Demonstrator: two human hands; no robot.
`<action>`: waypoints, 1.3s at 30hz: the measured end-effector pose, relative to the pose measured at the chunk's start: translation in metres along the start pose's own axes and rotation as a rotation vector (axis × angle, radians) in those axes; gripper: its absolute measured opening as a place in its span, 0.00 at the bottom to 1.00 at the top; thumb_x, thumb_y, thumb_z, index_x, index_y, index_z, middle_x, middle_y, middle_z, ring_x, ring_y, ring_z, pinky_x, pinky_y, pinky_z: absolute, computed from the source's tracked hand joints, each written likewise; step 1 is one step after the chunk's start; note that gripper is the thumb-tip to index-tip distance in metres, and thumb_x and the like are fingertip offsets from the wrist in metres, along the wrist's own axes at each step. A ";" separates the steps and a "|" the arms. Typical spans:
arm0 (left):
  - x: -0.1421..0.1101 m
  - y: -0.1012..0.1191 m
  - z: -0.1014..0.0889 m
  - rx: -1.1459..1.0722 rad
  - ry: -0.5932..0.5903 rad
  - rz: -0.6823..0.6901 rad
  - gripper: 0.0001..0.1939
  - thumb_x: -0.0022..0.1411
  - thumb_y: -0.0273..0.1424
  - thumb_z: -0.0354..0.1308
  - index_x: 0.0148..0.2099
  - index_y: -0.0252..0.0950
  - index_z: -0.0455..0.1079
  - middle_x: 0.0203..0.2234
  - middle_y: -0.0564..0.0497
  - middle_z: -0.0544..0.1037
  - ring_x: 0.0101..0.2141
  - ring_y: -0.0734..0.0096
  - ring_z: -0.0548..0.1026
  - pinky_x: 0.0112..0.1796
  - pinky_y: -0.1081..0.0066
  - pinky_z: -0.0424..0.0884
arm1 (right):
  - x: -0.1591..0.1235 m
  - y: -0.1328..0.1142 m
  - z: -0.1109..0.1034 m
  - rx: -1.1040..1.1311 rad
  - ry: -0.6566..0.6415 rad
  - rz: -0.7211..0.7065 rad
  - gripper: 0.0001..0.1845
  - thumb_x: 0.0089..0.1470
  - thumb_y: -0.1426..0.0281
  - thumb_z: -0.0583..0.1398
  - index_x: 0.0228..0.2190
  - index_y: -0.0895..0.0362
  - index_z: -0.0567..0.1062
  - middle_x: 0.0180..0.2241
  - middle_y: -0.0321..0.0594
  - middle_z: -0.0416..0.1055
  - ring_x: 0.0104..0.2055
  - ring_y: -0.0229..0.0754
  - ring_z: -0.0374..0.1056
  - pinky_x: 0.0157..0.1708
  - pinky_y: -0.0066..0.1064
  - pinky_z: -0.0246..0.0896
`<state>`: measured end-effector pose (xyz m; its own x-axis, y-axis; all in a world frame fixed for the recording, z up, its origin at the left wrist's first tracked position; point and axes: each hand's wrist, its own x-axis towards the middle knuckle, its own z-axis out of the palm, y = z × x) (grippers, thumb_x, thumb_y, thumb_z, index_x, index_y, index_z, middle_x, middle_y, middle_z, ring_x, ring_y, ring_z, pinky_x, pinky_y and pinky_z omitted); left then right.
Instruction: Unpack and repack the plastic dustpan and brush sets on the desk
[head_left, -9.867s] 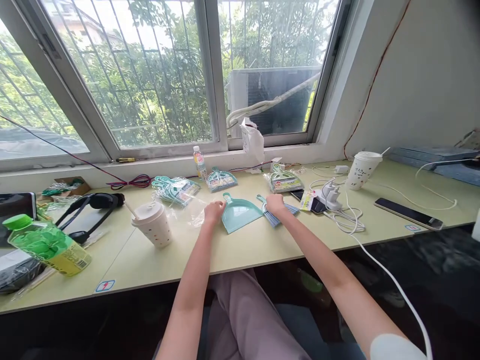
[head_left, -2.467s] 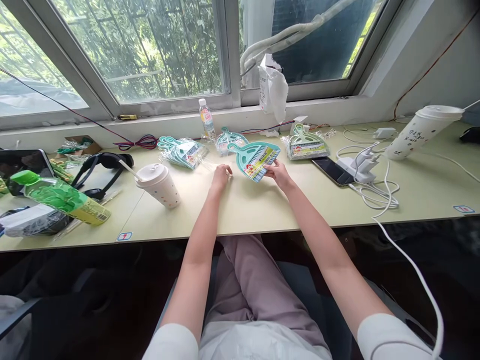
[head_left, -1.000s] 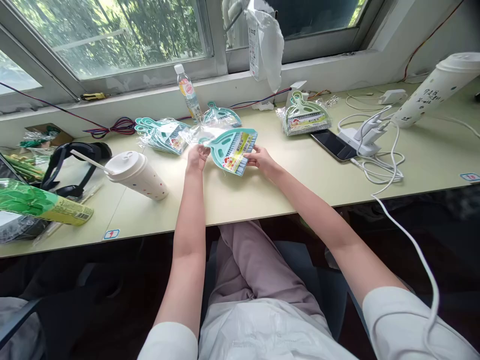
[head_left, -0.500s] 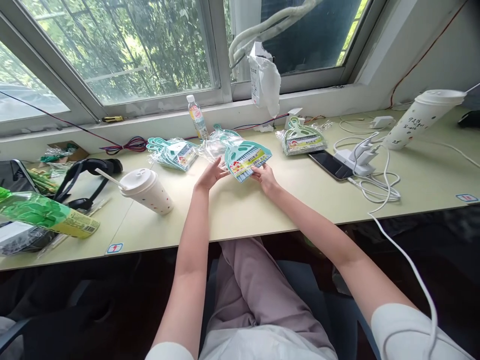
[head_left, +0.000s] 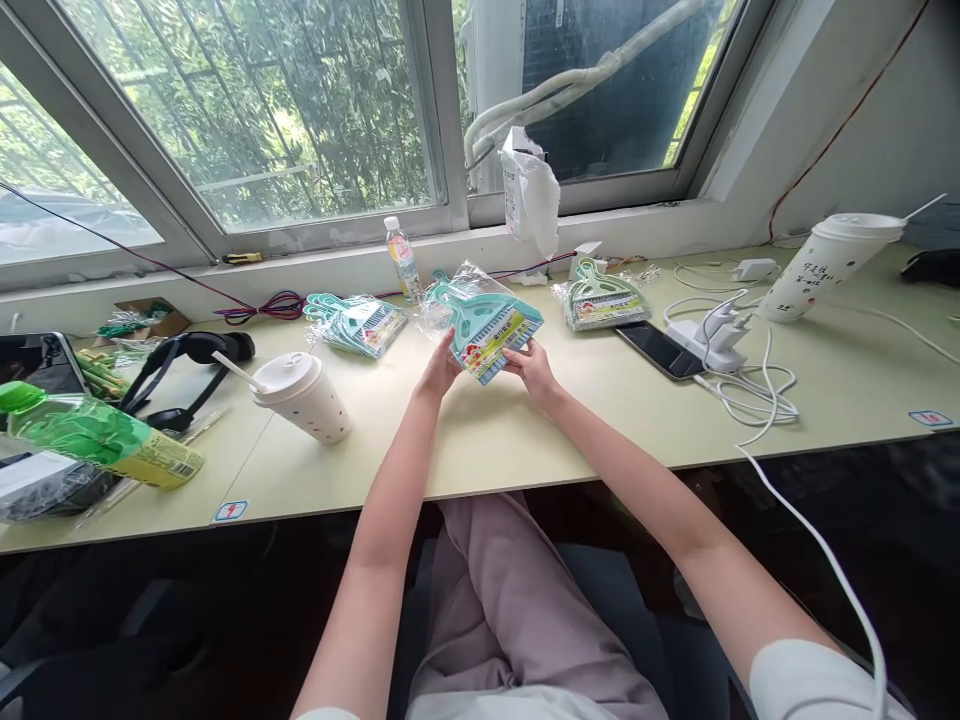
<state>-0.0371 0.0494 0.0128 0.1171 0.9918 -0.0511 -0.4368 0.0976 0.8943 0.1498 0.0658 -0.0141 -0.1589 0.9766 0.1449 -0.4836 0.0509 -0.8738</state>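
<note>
A green mini dustpan set with a yellow label is held up over the table, tilted, its handle pointing away and to the left. Clear plastic wrap shows around the handle end. My left hand grips its left edge, and my right hand pinches the lower right edge, thumb on top. To the left lie several similar wrapped dustpan sets in a pile. Another wrapped pile of dustpan sets sits to the right, beside a phone.
A lidded paper cup with a straw stands left, near a green-capped bottle and headphones. On the right are a black phone, a white power strip with looped cables and a large cup. A small bottle stands by the window.
My left hand has closed from spread fingers onto the dustpan set's left edge. The plastic wrap now lies up over the handle end. The view has tilted slightly upward.
</note>
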 end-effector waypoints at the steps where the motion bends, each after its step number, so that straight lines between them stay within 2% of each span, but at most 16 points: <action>1: 0.002 -0.001 0.003 -0.050 0.062 0.051 0.21 0.64 0.43 0.59 0.53 0.35 0.73 0.42 0.45 0.82 0.46 0.58 0.80 0.47 0.63 0.76 | 0.000 0.001 0.000 -0.011 -0.005 0.006 0.22 0.42 0.70 0.70 0.40 0.54 0.70 0.35 0.37 0.78 0.36 0.44 0.78 0.45 0.45 0.77; 4: 0.007 -0.006 0.017 -0.153 0.199 0.141 0.19 0.61 0.39 0.62 0.51 0.34 0.72 0.38 0.47 0.83 0.43 0.61 0.81 0.47 0.64 0.76 | -0.001 0.003 0.002 -0.021 -0.025 0.013 0.25 0.40 0.69 0.71 0.40 0.54 0.70 0.34 0.37 0.79 0.36 0.46 0.78 0.44 0.48 0.78; 8: 0.005 -0.018 0.035 -0.137 0.199 0.099 0.15 0.58 0.35 0.66 0.45 0.33 0.73 0.33 0.48 0.82 0.37 0.65 0.81 0.43 0.67 0.77 | 0.000 0.001 0.001 0.028 0.040 -0.025 0.24 0.40 0.68 0.71 0.40 0.55 0.69 0.34 0.39 0.79 0.39 0.49 0.78 0.45 0.49 0.77; 11: 0.000 -0.021 0.043 -0.099 0.157 0.085 0.12 0.56 0.31 0.67 0.42 0.33 0.73 0.33 0.49 0.82 0.35 0.67 0.81 0.42 0.69 0.76 | 0.000 -0.002 0.000 0.061 0.095 -0.037 0.23 0.40 0.71 0.70 0.40 0.55 0.69 0.34 0.39 0.79 0.39 0.48 0.78 0.46 0.48 0.77; 15: -0.001 -0.017 0.041 -0.068 0.144 0.122 0.12 0.55 0.31 0.66 0.42 0.32 0.74 0.34 0.48 0.82 0.35 0.67 0.80 0.43 0.67 0.75 | -0.002 -0.004 0.002 0.077 0.076 -0.025 0.22 0.41 0.72 0.68 0.39 0.54 0.68 0.34 0.37 0.78 0.39 0.46 0.78 0.47 0.46 0.77; 20: 0.002 -0.018 0.034 0.020 0.231 0.190 0.18 0.47 0.30 0.70 0.41 0.35 0.72 0.32 0.50 0.82 0.39 0.61 0.80 0.46 0.63 0.75 | -0.004 -0.009 0.007 0.080 0.037 0.067 0.18 0.43 0.73 0.64 0.38 0.52 0.67 0.36 0.34 0.78 0.38 0.43 0.78 0.47 0.43 0.76; 24: 0.005 -0.023 0.034 0.108 0.261 0.221 0.21 0.46 0.35 0.72 0.42 0.36 0.71 0.33 0.50 0.81 0.43 0.56 0.80 0.47 0.60 0.74 | -0.001 -0.010 0.004 0.049 0.054 0.119 0.13 0.48 0.72 0.63 0.37 0.52 0.67 0.35 0.33 0.78 0.35 0.40 0.77 0.46 0.41 0.77; 30: 0.001 -0.026 0.042 0.130 0.229 0.294 0.25 0.45 0.38 0.73 0.45 0.38 0.71 0.40 0.49 0.81 0.49 0.55 0.77 0.50 0.60 0.73 | 0.001 -0.012 0.001 0.075 0.091 0.107 0.13 0.49 0.72 0.65 0.36 0.53 0.68 0.34 0.33 0.78 0.34 0.39 0.77 0.44 0.38 0.77; 32: -0.004 -0.027 0.050 0.137 0.183 0.265 0.27 0.46 0.38 0.73 0.47 0.38 0.70 0.41 0.48 0.81 0.49 0.56 0.77 0.50 0.60 0.73 | 0.000 -0.015 0.000 0.085 0.114 0.065 0.14 0.48 0.72 0.66 0.37 0.53 0.68 0.35 0.34 0.78 0.37 0.40 0.77 0.45 0.38 0.77; 36: -0.013 -0.029 0.064 0.120 -0.005 0.135 0.27 0.50 0.39 0.71 0.51 0.39 0.70 0.48 0.47 0.79 0.50 0.58 0.76 0.49 0.61 0.74 | -0.001 -0.022 -0.004 0.101 0.172 -0.010 0.16 0.48 0.70 0.67 0.38 0.53 0.68 0.38 0.35 0.78 0.42 0.42 0.77 0.46 0.38 0.76; 37: -0.013 -0.028 0.065 0.105 -0.029 0.109 0.26 0.51 0.39 0.71 0.51 0.39 0.71 0.49 0.47 0.79 0.51 0.58 0.76 0.49 0.61 0.74 | 0.000 -0.023 -0.005 0.102 0.182 -0.018 0.16 0.48 0.70 0.67 0.38 0.52 0.67 0.39 0.35 0.78 0.43 0.42 0.77 0.46 0.38 0.76; 39: -0.010 -0.025 0.064 0.062 -0.004 0.106 0.23 0.54 0.42 0.68 0.50 0.39 0.71 0.47 0.48 0.80 0.50 0.59 0.77 0.48 0.62 0.74 | 0.000 -0.023 -0.005 0.098 0.179 -0.020 0.16 0.48 0.70 0.67 0.38 0.52 0.67 0.39 0.35 0.78 0.43 0.42 0.77 0.46 0.38 0.76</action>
<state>0.0292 0.0316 0.0196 0.0769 0.9959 0.0469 -0.3905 -0.0131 0.9205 0.1648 0.0660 0.0035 0.0030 0.9976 0.0691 -0.5679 0.0586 -0.8210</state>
